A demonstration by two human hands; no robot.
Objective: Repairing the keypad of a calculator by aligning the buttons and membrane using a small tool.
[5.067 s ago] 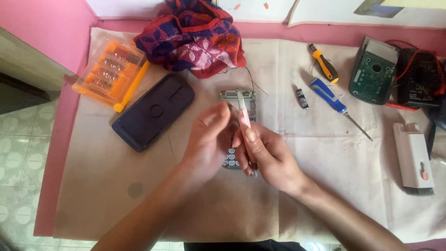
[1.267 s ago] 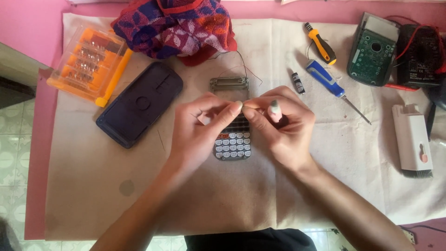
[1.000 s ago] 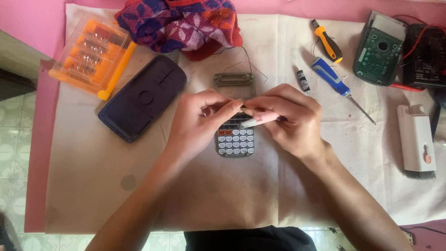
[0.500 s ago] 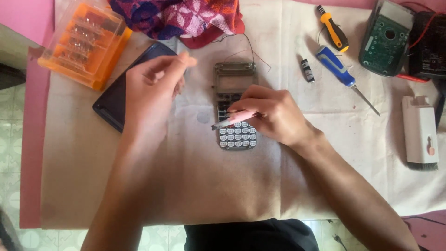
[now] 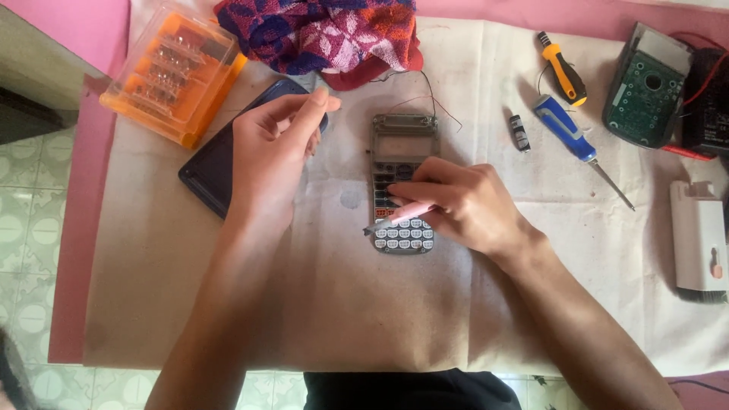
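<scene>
Tweezers (image 5: 399,217) sit pinched in our right hand (image 5: 463,205) over the calculator (image 5: 403,182); our left hand (image 5: 273,148) hovers loosely curled, holding nothing.

— How's the left hand (image 5: 269,152)?
— Raised, thumb and forefinger pinched together, the forearm running up from below.
— And the right hand (image 5: 463,205)?
— Lower, knuckles up, fingers curled in a closed pinching grip, its forearm angling in from the lower right.

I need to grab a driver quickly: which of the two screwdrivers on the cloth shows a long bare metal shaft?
The blue-handled screwdriver; its thin shaft points down-right. The orange and black one above it shows no such shaft.
</scene>
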